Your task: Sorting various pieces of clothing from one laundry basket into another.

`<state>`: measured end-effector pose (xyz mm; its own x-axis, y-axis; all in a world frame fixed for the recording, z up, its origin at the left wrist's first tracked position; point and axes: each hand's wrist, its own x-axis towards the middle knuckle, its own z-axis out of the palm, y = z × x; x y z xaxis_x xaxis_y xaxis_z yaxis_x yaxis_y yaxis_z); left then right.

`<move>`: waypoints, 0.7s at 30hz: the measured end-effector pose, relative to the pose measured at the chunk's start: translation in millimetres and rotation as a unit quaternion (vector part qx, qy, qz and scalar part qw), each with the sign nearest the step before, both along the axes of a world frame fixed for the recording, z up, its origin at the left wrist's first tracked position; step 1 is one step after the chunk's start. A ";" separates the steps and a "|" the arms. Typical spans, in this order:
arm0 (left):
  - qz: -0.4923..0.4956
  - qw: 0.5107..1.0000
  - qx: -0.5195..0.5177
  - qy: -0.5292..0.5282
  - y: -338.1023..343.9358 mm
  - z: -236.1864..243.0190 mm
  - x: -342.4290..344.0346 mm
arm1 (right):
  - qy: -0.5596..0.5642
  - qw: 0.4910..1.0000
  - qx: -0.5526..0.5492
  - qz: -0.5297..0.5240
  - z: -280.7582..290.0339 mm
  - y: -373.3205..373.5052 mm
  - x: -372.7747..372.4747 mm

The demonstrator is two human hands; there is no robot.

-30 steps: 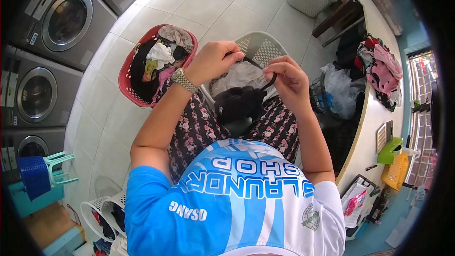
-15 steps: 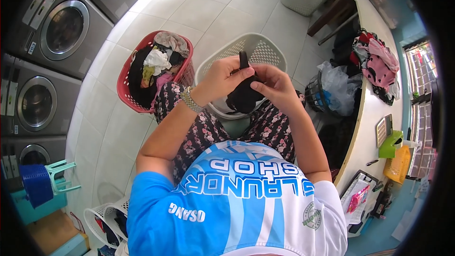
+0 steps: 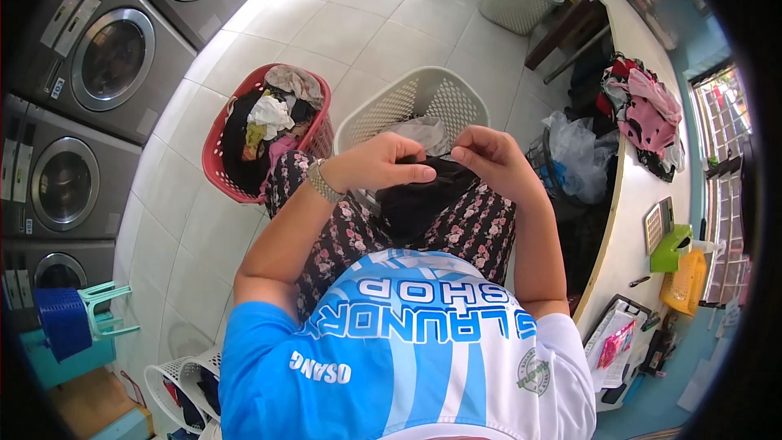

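A piece of black clothing [image 3: 419,200] hangs spread between my hands, over my lap and the near rim of a pale laundry basket [image 3: 350,143]. My left hand [image 3: 376,165], with a watch on its wrist, is closed at the cloth's upper left, thumb pointing inward. At the upper right, the thumb and forefinger of my right hand [image 3: 498,165] pinch its edge. What kind of garment it is cannot be made out. Inside the basket, beyond my fingers, lies some whitish, partly see-through material [image 3: 423,130].
Left of my knees stands a red basket [image 3: 213,151] heaped with mixed clothes. Front-loading machines [image 3: 69,183] line the left wall. Along the right runs a long table [image 3: 623,236] with a clothes pile [image 3: 648,118]; a dark basket with plastic bags [image 3: 578,151] sits beside it.
The black clothing was bunched up with a loop above my fingers; now it is spread and hangs lower, nearer my body. My hands have moved apart and slightly toward me.
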<state>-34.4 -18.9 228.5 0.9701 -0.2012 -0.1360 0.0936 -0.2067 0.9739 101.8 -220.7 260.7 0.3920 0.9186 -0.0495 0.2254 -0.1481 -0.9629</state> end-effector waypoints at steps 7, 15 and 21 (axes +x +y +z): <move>0.118 0.977 -0.159 -0.081 4.7 30.0 -7.7 | 0.042 0.997 0.026 -0.052 2.8 -4.0 -1.4; 0.112 0.983 -0.069 -0.132 -18.1 64.7 0.9 | 0.099 0.990 0.089 0.051 -57.4 22.8 -28.6; 0.252 0.959 -0.042 -0.119 4.5 71.7 -12.1 | 0.233 0.952 0.192 0.050 -67.2 7.6 -16.3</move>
